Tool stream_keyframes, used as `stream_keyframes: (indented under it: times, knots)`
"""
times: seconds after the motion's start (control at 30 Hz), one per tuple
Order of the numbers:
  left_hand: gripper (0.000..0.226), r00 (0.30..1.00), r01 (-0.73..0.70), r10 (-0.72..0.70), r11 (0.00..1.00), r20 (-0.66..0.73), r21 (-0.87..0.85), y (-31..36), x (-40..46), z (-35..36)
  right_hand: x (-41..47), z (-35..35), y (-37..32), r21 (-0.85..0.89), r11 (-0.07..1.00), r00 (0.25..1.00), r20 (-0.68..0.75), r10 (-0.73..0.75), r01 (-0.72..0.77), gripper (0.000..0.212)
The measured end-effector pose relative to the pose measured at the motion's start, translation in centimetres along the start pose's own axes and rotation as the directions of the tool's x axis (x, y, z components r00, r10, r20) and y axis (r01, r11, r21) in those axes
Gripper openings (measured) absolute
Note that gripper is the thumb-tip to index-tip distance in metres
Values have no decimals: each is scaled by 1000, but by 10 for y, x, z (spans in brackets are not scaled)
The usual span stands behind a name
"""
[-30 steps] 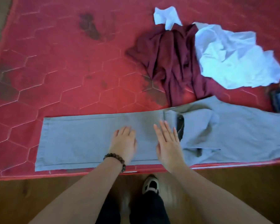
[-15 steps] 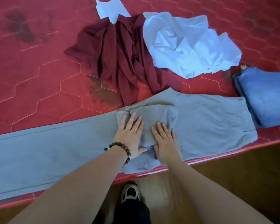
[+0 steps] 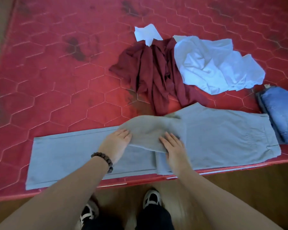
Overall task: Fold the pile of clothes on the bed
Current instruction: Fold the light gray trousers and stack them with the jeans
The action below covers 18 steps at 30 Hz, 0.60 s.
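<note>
Head view: the long pale grey cotton trousers (image 3: 214, 138) lie flat along the near edge of the red hexagon-quilted mattress (image 3: 57, 72), the legs running left and the waistband right. At the trousers' middle a loose flap of the same cloth humps up. The left hand (image 3: 116, 145), with a dark beaded bracelet (image 3: 103, 161) at its wrist, lies flat with fingers straight, fingertips tucked under the flap's left edge. The right hand (image 3: 173, 146) lies spread on the flap's right end, pressing it down. To do this step well, probably flatten the hump outward from the middle before any lengthwise fold. Beyond the trousers wait the crumpled maroon garment (image 3: 149, 77) and the rumpled pale blue shirt (image 3: 214, 67); just right of the waistband sits folded blue denim (image 3: 282, 112).
</note>
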State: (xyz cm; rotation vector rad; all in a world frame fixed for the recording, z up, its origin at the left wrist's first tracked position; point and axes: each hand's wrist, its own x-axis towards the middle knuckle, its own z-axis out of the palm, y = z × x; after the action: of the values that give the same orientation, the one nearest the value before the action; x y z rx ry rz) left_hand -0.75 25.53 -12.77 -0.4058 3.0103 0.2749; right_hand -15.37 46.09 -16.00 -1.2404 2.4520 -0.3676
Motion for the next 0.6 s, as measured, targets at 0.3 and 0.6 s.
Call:
stream_keyframes:
  times: [0.3,0.6]
  knots:
    - [72,986,162,-165,984,34,79,-132,-130,-18,10,41,-148,-6,988,968,200,-148,152,64]
    - [79,942,192,-223,971,250,140,-180,-215,17,2,124,-208,-182,938,883,426,-196,295,62]
